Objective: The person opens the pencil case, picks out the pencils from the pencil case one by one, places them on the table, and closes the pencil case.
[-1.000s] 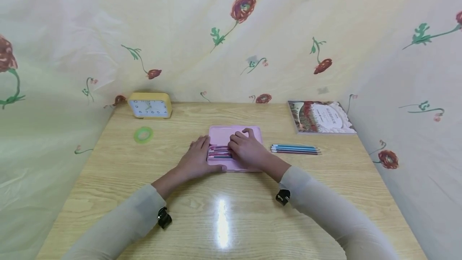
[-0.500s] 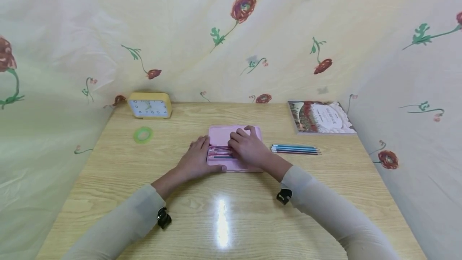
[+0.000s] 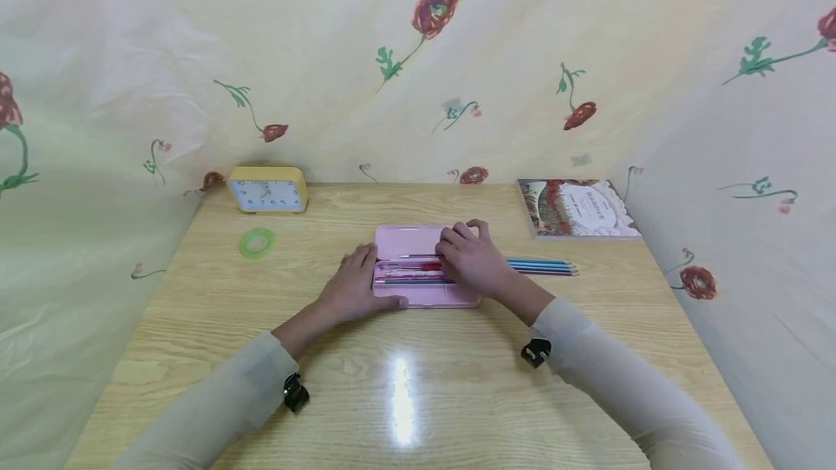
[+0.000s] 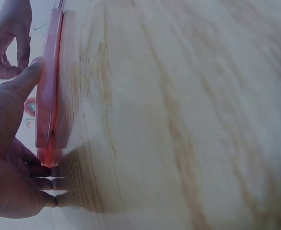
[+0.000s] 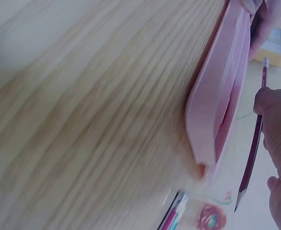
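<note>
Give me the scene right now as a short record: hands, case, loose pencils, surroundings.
left hand: touching left end of pink pencil case
right hand: holding dark red pencil above the case
case: open, pencils inside
loose pencils: on table, right of case
back left: yellow clock, green tape roll nearer
back right: book

The pencil case (image 3: 406,239) looks smooth plastic, the table (image 3: 346,397) glossy wood-grain — the sleeves (image 3: 620,376) matt cloth.
</note>
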The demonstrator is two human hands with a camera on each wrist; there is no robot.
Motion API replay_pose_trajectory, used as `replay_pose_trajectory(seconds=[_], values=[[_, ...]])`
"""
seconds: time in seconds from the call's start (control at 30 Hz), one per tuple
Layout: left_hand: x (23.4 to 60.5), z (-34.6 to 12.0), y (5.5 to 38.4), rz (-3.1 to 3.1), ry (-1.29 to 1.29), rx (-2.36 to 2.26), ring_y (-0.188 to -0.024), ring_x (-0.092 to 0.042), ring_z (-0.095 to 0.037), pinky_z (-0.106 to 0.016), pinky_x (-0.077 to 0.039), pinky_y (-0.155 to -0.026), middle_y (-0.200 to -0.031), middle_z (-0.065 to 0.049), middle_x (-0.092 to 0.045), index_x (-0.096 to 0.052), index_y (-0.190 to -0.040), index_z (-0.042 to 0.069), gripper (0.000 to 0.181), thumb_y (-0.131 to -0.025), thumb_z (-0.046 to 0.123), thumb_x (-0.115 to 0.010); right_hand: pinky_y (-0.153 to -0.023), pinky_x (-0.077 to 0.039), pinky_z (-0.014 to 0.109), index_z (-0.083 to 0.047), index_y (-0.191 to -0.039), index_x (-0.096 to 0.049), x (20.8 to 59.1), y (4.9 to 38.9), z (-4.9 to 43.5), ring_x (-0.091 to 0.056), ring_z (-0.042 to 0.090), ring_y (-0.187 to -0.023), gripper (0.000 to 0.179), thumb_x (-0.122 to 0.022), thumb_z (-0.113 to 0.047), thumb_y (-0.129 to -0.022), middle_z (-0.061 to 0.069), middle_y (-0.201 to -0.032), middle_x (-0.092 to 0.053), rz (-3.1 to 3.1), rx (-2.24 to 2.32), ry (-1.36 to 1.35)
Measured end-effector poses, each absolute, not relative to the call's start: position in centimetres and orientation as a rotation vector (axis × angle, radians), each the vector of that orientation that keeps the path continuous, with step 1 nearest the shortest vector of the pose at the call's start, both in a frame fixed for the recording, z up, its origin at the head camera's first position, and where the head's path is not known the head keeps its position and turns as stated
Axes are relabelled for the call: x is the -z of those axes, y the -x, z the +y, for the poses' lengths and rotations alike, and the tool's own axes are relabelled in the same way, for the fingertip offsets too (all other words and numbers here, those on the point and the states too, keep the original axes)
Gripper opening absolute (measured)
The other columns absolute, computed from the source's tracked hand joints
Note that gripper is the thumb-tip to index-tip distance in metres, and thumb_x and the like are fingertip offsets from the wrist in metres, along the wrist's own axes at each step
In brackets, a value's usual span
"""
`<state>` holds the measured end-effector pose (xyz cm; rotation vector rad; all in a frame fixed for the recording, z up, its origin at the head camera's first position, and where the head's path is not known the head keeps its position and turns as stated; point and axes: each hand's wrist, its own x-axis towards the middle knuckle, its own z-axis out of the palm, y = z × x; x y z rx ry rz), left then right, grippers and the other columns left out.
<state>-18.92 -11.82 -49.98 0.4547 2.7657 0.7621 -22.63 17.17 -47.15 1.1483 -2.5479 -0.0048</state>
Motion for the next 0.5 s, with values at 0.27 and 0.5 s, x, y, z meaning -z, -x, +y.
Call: replay_pose_trajectory(seconds=[0.27, 0.5], values=[[50.1, -11.8, 19.0, 2.759, -0.462, -0.761, -0.174, -0.015, -0.041, -0.055, -0.012, -0.143, -0.184, -0.023, -0.019, -0.013, -0.177, 0.001, 0.138, -0.085, 0.078, -0.08, -0.107, -0.048, 0.065, -0.011, -0.11, -0.075, 47.4, 22.3, 20.7, -0.06, 0.029, -0.107, 0.016, -0.084, -0.02, -0.099, 0.004, -0.111, -0.068, -2.534, -0.063, -1.119], [50.1, -11.9, 18.9, 2.764, -0.478, -0.756, -0.173, -0.015, -0.041, -0.057, -0.012, -0.143, -0.184, -0.023, -0.02, -0.014, -0.176, 0.0, 0.137, -0.085, 0.079, -0.079, -0.104, -0.049, 0.068, -0.009, -0.109, -0.074, 47.5, 21.8, 23.8, -0.06, 0.031, -0.104, 0.015, -0.083, -0.012, -0.098, 0.008, -0.11, -0.068, -2.556, -0.102, -1.055]])
